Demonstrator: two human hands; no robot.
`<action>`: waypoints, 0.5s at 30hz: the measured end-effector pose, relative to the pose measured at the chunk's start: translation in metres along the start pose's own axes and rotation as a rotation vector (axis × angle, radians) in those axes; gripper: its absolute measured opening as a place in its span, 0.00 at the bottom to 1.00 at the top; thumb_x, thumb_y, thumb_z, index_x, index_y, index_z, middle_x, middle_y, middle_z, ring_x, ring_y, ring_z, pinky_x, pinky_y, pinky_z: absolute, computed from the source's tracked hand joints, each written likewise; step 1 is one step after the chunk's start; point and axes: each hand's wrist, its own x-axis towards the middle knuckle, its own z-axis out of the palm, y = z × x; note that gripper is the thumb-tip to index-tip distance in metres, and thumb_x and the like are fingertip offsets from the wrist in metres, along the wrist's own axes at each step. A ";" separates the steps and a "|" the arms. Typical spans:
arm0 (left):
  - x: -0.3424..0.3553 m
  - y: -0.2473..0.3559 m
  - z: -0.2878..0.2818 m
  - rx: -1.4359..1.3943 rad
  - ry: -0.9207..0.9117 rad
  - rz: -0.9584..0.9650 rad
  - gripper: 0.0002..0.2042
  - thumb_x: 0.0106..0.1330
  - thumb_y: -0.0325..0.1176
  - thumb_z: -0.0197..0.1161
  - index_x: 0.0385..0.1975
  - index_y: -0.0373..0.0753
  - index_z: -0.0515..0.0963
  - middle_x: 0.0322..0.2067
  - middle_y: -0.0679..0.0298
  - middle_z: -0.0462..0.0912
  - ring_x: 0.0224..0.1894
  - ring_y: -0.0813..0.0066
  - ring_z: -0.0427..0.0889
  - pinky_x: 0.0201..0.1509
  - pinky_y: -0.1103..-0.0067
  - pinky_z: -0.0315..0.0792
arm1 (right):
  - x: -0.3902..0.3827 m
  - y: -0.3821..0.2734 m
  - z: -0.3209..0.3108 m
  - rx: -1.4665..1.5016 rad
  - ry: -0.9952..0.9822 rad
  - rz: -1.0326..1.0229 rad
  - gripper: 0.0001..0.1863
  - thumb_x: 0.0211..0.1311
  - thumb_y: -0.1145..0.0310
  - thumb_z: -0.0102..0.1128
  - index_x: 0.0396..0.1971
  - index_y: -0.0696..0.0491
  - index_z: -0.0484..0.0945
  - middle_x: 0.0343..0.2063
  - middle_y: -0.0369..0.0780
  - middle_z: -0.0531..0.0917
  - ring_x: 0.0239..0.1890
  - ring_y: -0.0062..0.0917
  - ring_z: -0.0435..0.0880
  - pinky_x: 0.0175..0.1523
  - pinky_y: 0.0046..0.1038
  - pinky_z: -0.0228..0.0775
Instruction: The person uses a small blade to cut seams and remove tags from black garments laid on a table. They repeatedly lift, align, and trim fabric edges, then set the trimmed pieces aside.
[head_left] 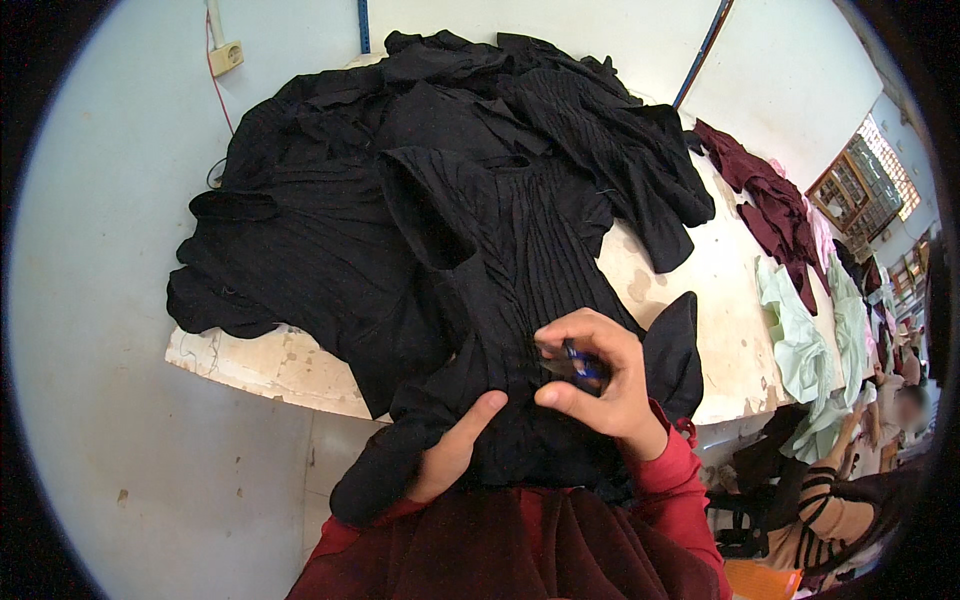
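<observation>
A black pleated garment (545, 265) lies over the table's near edge and hangs down in front of me. My left hand (452, 455) grips its lower part, with the thumb on top and the fingers hidden in the cloth. In my right hand (607, 372) is a small pair of thread snips (583, 366) with blue on the handle. Their dark blades point left, close above the pleats; whether they touch the cloth I cannot tell. A wide opening in the garment gapes toward the upper left of my hands.
More black garments (310, 230) are heaped across the pale, worn table (735, 340). Maroon cloth (765, 205) and pale green pieces (795, 320) lie along the right side. At the lower right sits a person with a striped sleeve (825, 505). A wall socket (228, 58) is at the upper left.
</observation>
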 end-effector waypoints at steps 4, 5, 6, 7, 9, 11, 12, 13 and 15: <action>-0.006 0.014 -0.004 0.470 -0.006 0.110 0.17 0.64 0.37 0.61 0.46 0.32 0.75 0.43 0.54 0.80 0.46 0.64 0.79 0.52 0.74 0.70 | -0.011 -0.006 0.022 -0.005 -0.043 0.121 0.12 0.42 0.75 0.73 0.29 0.56 0.81 0.25 0.38 0.80 0.25 0.20 0.78 0.29 0.19 0.67; -0.006 0.013 0.000 0.539 0.014 0.152 0.17 0.63 0.37 0.61 0.46 0.32 0.76 0.42 0.53 0.80 0.45 0.63 0.79 0.51 0.74 0.70 | -0.014 -0.003 0.028 -0.049 -0.011 0.093 0.11 0.42 0.76 0.72 0.29 0.56 0.81 0.25 0.39 0.80 0.25 0.22 0.79 0.30 0.20 0.69; -0.005 0.015 0.003 0.608 0.037 0.194 0.17 0.63 0.38 0.61 0.45 0.32 0.76 0.41 0.52 0.80 0.44 0.61 0.80 0.50 0.73 0.71 | -0.015 -0.001 0.031 -0.068 0.028 0.079 0.09 0.45 0.77 0.71 0.28 0.58 0.81 0.24 0.38 0.81 0.25 0.18 0.79 0.32 0.18 0.67; -0.004 0.017 0.004 0.712 0.016 0.193 0.17 0.63 0.38 0.61 0.45 0.32 0.76 0.41 0.52 0.80 0.44 0.60 0.80 0.49 0.73 0.71 | -0.016 0.002 0.030 -0.087 0.017 0.111 0.08 0.45 0.77 0.70 0.28 0.59 0.81 0.24 0.39 0.82 0.25 0.19 0.79 0.32 0.18 0.68; -0.003 0.027 0.007 0.919 -0.023 0.191 0.17 0.63 0.39 0.61 0.44 0.32 0.76 0.41 0.52 0.80 0.44 0.59 0.79 0.48 0.72 0.71 | -0.015 0.007 0.027 -0.123 -0.010 0.174 0.06 0.47 0.76 0.69 0.27 0.59 0.81 0.25 0.40 0.82 0.25 0.20 0.80 0.33 0.19 0.69; -0.003 0.023 0.009 0.924 0.015 0.207 0.17 0.64 0.40 0.60 0.44 0.32 0.76 0.41 0.53 0.80 0.44 0.59 0.80 0.49 0.73 0.71 | -0.014 0.009 0.024 -0.094 -0.044 0.247 0.06 0.51 0.73 0.66 0.26 0.60 0.81 0.24 0.38 0.82 0.25 0.19 0.79 0.32 0.20 0.69; -0.003 0.022 0.010 0.928 0.037 0.216 0.17 0.64 0.40 0.60 0.44 0.32 0.77 0.41 0.53 0.80 0.44 0.60 0.80 0.49 0.73 0.71 | -0.013 0.012 0.023 -0.040 -0.051 0.274 0.06 0.52 0.73 0.65 0.26 0.60 0.81 0.24 0.37 0.82 0.25 0.18 0.79 0.32 0.20 0.68; -0.003 0.022 0.010 0.807 0.053 0.213 0.17 0.64 0.40 0.60 0.44 0.32 0.77 0.42 0.53 0.80 0.44 0.60 0.79 0.49 0.73 0.71 | -0.013 0.016 0.023 0.014 -0.059 0.300 0.06 0.53 0.72 0.65 0.26 0.60 0.81 0.24 0.37 0.82 0.25 0.18 0.78 0.32 0.20 0.68; -0.001 0.022 0.009 0.557 0.073 0.208 0.18 0.65 0.41 0.59 0.44 0.32 0.77 0.42 0.53 0.80 0.45 0.61 0.79 0.50 0.74 0.71 | -0.006 0.018 0.020 0.571 -0.072 0.700 0.05 0.57 0.72 0.62 0.31 0.57 0.78 0.19 0.30 0.74 0.18 0.09 0.66 0.24 0.16 0.56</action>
